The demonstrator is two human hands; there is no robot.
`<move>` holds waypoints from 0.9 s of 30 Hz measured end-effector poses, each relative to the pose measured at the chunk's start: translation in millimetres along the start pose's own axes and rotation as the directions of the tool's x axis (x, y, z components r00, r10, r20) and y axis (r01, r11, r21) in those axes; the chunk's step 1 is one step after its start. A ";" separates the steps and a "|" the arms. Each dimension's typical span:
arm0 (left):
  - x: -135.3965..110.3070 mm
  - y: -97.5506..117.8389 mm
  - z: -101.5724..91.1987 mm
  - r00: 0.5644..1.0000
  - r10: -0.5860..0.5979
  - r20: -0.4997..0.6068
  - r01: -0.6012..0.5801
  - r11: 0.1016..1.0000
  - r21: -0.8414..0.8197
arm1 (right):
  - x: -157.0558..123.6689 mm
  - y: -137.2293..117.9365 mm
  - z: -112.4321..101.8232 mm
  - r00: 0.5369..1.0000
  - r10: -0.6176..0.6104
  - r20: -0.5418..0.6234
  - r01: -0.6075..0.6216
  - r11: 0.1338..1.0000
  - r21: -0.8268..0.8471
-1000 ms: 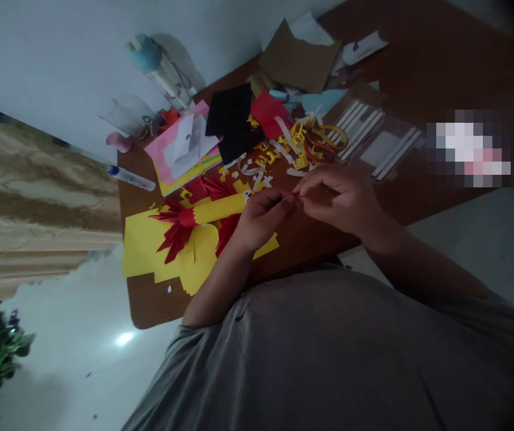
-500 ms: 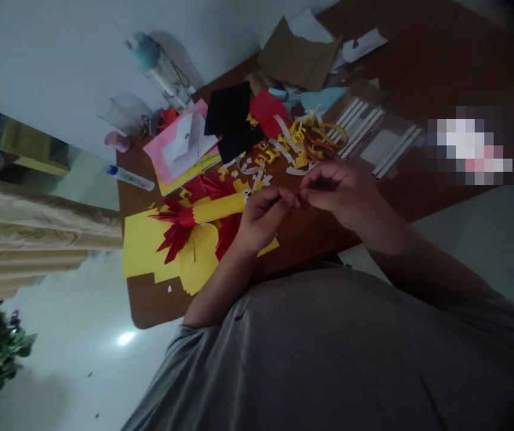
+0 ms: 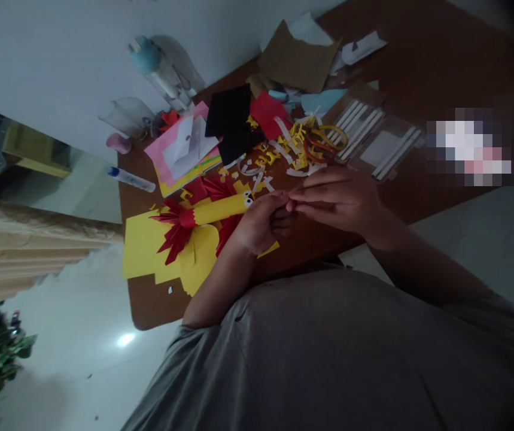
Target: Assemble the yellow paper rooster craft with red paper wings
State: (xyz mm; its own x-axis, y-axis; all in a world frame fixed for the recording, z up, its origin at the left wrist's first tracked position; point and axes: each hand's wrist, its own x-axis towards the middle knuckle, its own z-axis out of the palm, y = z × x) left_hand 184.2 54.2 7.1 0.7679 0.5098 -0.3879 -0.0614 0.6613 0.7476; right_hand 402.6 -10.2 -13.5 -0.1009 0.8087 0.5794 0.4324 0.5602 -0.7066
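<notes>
My left hand (image 3: 259, 221) and my right hand (image 3: 335, 197) meet fingertip to fingertip just above the brown table (image 3: 418, 66). The fingers of both pinch together around something tiny between them; I cannot make out what it is. Just left of my left hand lies a yellow paper roll (image 3: 216, 211) with small eyes at one end and a red spiky paper fan (image 3: 175, 230) at the other. It rests on yellow paper sheets (image 3: 142, 248).
Paper scraps (image 3: 283, 152), black paper (image 3: 232, 123), red paper (image 3: 265, 111), a pink sheet stack (image 3: 182, 146), scissors with yellow and orange handles (image 3: 324, 140) and white sticks (image 3: 359, 123) crowd the table. A glue tube (image 3: 131, 178), a clear cup (image 3: 126, 114) and brown card (image 3: 295, 60) lie farther out.
My right fingers went from curled in a pinch to stretched flatter toward the left hand. The left fingers curled in more. The camera view shifted slightly.
</notes>
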 end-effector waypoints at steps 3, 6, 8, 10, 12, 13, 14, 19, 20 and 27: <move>-1.1 0.2 -1.2 0.999 -0.033 0.017 0.033 0.999 -0.006 | -1.5 7.1 -5.2 0.996 -0.073 0.050 0.072 0.997 0.016; -1.7 -0.4 -1.6 0.998 -0.050 0.040 0.051 0.999 -0.015 | -1.9 4.4 -5.6 0.996 -0.069 0.061 0.065 0.996 0.060; -1.6 -1.4 -1.4 0.997 -0.047 0.055 0.048 0.999 -0.018 | -2.2 -2.0 -1.9 1.000 0.006 0.000 -0.006 0.995 0.098; -1.1 -2.7 -0.7 0.997 -0.036 0.061 0.037 0.999 -0.014 | -3.3 -8.8 5.2 0.993 0.088 -0.080 -0.075 0.985 0.152; -0.4 -4.5 0.5 0.999 -0.005 0.044 0.005 1.000 -0.001 | -4.9 -12.4 14.8 0.968 0.192 -0.162 -0.149 0.958 0.246; 0.1 -5.5 1.0 0.999 0.022 0.025 -0.022 1.000 0.009 | -5.6 -12.4 19.6 0.946 0.254 -0.200 -0.183 0.931 0.317; 0.6 -6.7 1.4 0.999 0.052 0.001 -0.052 0.998 0.023 | -6.1 -11.2 23.9 0.919 0.319 -0.230 -0.209 0.891 0.402; 2.1 -12.6 0.1 0.975 0.206 -0.089 -0.194 0.973 0.123 | -5.2 0.3 24.2 0.818 0.550 -0.171 -0.239 0.594 0.768; 1.8 -13.2 -0.8 0.968 0.234 -0.095 -0.219 0.965 0.147 | -5.0 1.2 19.6 0.809 0.572 -0.138 -0.249 0.546 0.800; -1.9 -13.2 -5.3 0.948 0.308 -0.082 -0.281 0.929 0.241 | -10.5 -1.1 -8.4 0.757 0.648 -0.078 -0.321 0.474 0.820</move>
State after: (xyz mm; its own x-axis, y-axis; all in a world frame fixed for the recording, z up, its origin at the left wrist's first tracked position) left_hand 180.1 47.4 -4.8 0.6570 0.7317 -0.1816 -0.1191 0.3386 0.9334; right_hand 410.7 -20.8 -15.4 0.2737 0.9617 0.0124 -0.4973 0.1526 -0.8541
